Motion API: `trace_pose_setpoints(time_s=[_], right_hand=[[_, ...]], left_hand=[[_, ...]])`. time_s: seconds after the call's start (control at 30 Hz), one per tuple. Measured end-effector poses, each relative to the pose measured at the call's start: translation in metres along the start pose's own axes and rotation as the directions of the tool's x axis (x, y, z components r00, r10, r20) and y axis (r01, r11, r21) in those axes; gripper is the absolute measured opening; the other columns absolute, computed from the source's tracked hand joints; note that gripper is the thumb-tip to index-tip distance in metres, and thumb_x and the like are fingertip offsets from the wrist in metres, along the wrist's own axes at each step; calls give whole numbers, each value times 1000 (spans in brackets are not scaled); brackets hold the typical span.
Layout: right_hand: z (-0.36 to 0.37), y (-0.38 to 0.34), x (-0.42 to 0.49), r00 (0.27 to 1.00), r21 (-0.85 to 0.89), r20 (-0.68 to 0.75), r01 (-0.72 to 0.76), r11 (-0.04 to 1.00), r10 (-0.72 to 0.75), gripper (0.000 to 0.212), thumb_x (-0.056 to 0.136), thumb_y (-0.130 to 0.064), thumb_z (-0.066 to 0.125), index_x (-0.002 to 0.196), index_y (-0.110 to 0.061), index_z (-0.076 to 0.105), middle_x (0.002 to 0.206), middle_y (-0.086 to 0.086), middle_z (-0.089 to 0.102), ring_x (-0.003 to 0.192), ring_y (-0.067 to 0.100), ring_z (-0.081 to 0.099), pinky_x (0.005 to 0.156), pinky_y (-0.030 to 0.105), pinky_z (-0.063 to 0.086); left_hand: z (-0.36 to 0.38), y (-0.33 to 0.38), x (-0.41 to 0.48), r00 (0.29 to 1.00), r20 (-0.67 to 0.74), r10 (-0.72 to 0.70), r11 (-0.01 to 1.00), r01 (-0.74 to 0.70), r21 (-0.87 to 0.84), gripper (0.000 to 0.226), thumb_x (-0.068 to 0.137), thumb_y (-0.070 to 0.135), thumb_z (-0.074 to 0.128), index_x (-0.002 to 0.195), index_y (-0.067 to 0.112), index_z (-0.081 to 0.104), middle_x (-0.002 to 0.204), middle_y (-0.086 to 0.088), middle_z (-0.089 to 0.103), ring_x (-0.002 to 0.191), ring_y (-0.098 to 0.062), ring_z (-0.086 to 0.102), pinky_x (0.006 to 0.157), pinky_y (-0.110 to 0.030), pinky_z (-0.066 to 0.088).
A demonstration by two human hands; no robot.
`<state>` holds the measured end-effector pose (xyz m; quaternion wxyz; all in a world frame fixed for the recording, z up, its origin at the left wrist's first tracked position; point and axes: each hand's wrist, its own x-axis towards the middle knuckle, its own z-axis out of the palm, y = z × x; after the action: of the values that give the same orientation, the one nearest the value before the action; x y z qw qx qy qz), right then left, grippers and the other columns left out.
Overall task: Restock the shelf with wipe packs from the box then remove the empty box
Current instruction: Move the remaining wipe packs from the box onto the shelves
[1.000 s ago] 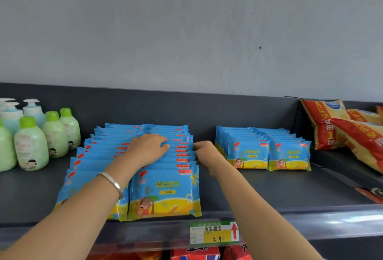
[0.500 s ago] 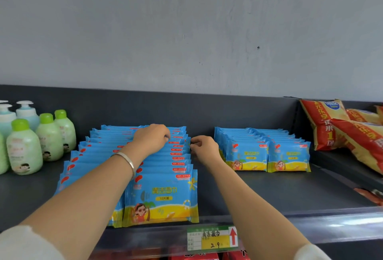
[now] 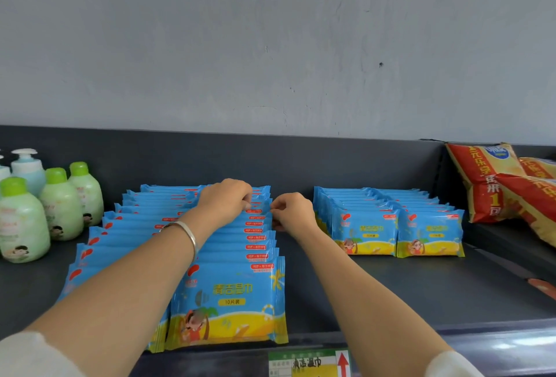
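Observation:
Blue and yellow wipe packs (image 3: 228, 301) stand upright in two long rows on the dark shelf (image 3: 376, 292), running from its front edge to the back. My left hand (image 3: 225, 200) rests curled on the top edges of packs far back in the right-hand row, a silver bangle on its wrist. My right hand (image 3: 293, 209) pinches the right end of a pack in that same row. A shorter double row of the same wipe packs (image 3: 397, 226) stands further right. No box is in view.
Green and pale blue bottles (image 3: 45, 205) stand at the shelf's left end. Red and yellow snack bags (image 3: 499, 184) lean at the right end. A price label (image 3: 310, 363) hangs on the shelf's front rail. Bare shelf lies between the two groups of packs.
Both hands have moved further back along the right-hand row, from near its middle to the rear packs, and have come closer together. The view has shifted slightly.

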<state>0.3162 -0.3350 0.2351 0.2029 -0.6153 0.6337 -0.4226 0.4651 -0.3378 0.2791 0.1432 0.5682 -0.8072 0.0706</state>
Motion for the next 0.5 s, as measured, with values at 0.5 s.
trace_pose_setpoints(time_s=[0.5], right_hand=[[-2, 2, 14, 998, 147, 26, -53, 988, 50, 11, 90, -13, 62, 100, -11, 64, 101, 7, 65, 87, 15, 64, 62, 21, 55]], left_hand=[[2, -16, 23, 994, 101, -31, 999, 33, -20, 25, 99, 23, 43, 116, 22, 62, 126, 0, 58, 108, -19, 58, 85, -31, 47]])
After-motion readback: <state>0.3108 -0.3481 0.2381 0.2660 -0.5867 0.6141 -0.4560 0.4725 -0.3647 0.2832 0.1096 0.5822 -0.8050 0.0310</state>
